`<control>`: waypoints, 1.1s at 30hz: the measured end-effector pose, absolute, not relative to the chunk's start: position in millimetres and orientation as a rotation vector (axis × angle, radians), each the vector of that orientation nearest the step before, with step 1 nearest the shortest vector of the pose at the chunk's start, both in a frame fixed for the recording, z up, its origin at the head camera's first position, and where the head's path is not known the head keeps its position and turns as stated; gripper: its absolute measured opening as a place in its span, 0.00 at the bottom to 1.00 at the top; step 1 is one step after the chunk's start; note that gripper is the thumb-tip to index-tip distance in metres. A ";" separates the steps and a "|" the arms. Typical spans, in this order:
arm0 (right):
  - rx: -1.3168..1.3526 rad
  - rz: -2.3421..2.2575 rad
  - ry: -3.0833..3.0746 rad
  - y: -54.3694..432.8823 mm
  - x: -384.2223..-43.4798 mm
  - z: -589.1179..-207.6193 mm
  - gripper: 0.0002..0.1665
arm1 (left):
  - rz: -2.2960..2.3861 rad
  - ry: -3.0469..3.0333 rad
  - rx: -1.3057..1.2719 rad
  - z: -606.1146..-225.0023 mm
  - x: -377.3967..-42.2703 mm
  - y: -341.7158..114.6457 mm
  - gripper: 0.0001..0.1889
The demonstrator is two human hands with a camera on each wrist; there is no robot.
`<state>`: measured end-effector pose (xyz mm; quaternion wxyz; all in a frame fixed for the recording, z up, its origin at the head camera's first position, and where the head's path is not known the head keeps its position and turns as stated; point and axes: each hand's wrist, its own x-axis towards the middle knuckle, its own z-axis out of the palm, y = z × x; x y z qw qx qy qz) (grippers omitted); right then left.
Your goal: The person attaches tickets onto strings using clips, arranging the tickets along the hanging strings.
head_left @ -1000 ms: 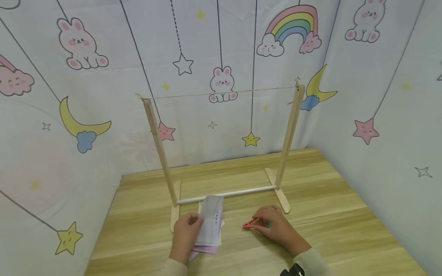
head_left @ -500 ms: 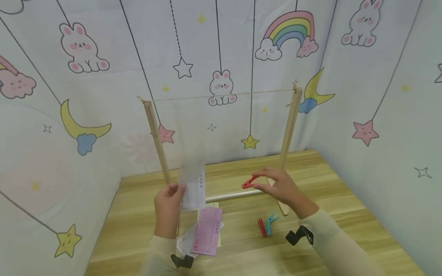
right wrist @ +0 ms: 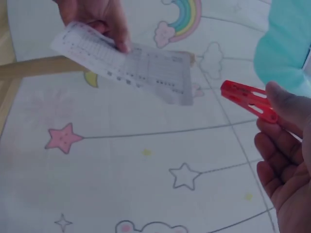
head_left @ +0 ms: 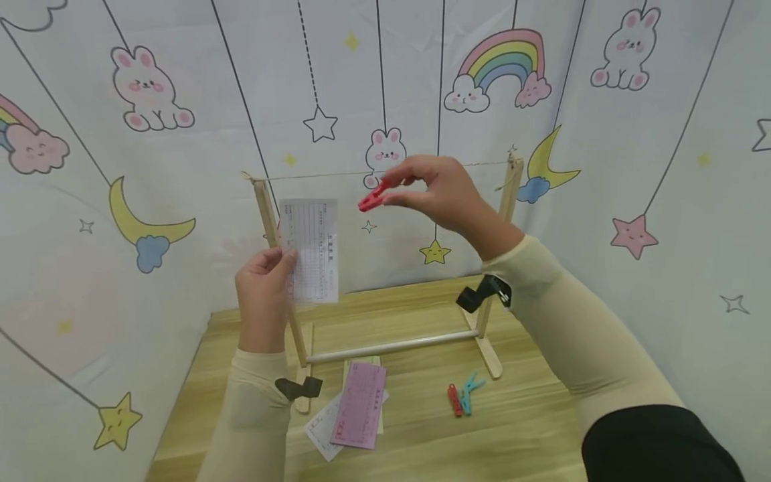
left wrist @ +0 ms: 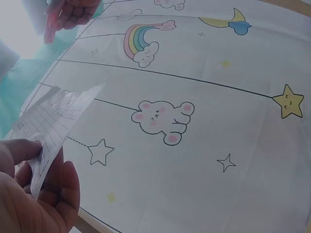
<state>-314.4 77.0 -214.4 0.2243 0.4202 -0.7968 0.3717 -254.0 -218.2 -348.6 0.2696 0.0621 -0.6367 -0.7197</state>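
My left hand [head_left: 263,288] pinches a white printed paper slip [head_left: 313,254] by its left edge, held upright just below the string [head_left: 325,176] near the left post. In the left wrist view the slip [left wrist: 53,116] bends between thumb and fingers. To its right, my right hand [head_left: 442,194] pinches a red clothespin [head_left: 372,199] by its handle end, with the tip pointing left toward the slip. The right wrist view shows the clothespin [right wrist: 249,101] apart from the slip [right wrist: 131,68].
A wooden frame with a left post [head_left: 267,211], a right post [head_left: 509,194] and a white bottom rod [head_left: 391,345] stands on the table. A pink slip [head_left: 359,405] lies over other slips in front. Right of them lie a red clothespin [head_left: 454,399] and a blue clothespin [head_left: 470,393].
The left hand has lifted the white slip off the pile, up and left to below the string. The right hand has raised the red clothespin from the table, then up and left.
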 end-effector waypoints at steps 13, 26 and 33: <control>1.087 1.154 -2.398 -2.4 -333.3 -157.0 0.06 | -2.020 -1.623 0.155 -332.6 -256.7 -221.4 0.12; 1.061 1.088 -2.474 -32.2 -339.3 -146.0 0.05 | -2.038 -1.626 0.189 -323.7 -259.9 -218.5 0.14; 1.016 1.133 -2.444 -32.6 -339.4 -142.0 0.05 | -2.056 -1.528 0.147 -325.4 -258.6 -215.1 0.12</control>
